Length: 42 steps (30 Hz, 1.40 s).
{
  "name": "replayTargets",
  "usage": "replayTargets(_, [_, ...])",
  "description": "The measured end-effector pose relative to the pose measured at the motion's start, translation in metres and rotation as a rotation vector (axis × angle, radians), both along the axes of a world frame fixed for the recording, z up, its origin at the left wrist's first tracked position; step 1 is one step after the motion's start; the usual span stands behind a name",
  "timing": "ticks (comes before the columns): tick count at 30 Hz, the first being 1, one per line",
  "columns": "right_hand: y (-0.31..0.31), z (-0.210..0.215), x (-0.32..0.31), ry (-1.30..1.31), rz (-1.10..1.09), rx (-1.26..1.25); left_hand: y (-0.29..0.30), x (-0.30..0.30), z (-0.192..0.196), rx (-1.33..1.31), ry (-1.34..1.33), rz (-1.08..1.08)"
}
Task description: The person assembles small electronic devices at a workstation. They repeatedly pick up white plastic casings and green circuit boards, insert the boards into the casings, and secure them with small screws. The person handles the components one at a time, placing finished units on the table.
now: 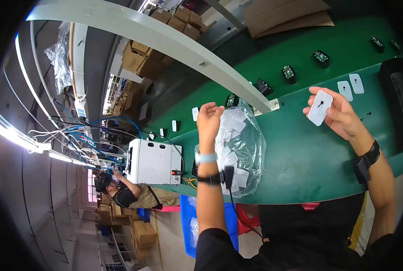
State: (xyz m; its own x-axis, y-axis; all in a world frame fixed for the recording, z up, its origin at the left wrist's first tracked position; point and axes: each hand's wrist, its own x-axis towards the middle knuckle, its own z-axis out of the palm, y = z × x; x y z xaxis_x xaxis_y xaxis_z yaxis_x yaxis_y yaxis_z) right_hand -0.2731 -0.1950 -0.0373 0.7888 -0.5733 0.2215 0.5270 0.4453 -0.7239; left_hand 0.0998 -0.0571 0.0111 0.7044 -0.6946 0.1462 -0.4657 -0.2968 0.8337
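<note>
My right hand [339,115] holds up a white rounded-rectangle plastic cover [318,113] with a small black part at its middle, thumb in front and fingers behind. Over the far edge of the green table [296,158] is my left hand [208,121], its fingers curled together; anything in them is hidden. Close by it stands a black housing with a circuit board [231,100]. A clear plastic bag [253,153] of white covers [231,160] lies beside my left wrist. Two similar covers, one [344,91] next to another [356,84], rest beyond my right hand.
Several black housings [288,73] with boards stand along the green belt [301,47] behind the table. A slanting white metal post [201,63] rises at the table's far edge. A white machine [154,161] sits left, a blue bin [189,226] below. Another person [133,192] works farther left.
</note>
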Motion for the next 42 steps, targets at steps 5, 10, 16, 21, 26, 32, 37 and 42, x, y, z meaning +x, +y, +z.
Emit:
replayTargets(5, [-0.008,-0.007,-0.002,0.02,-0.007,-0.02,-0.047,0.067,-0.073,0.422,-0.413,0.031])
replayTargets(10, [-0.01,-0.006,-0.001,0.019,-0.002,-0.009,-0.05,0.074,-0.064,0.303,-0.477,0.093])
replayTargets(16, [-0.01,-0.005,-0.012,0.022,-0.059,-0.004,0.014,-0.019,0.013,-0.196,0.025,-0.152])
replayTargets(21, [-0.008,-0.014,0.0,-0.031,0.03,-0.062,0.062,-0.127,0.037,-0.296,0.299,-0.39])
replayTargets(26, [-0.004,-0.016,0.005,-0.016,0.041,-0.11,0.035,-0.184,-0.016,-0.376,0.535,-0.439])
replayTargets(32, [-0.003,-0.01,0.001,0.009,0.006,-0.103,0.014,-0.203,-0.022,-0.353,0.519,-0.51])
replayTargets(37, [0.002,-0.015,0.006,0.09,0.007,-0.144,0.009,-0.206,-0.025,-0.353,0.49,-0.478])
replayTargets(42, [0.004,-0.011,0.006,0.141,0.006,-0.19,-0.001,-0.206,-0.028,-0.309,0.484,-0.491])
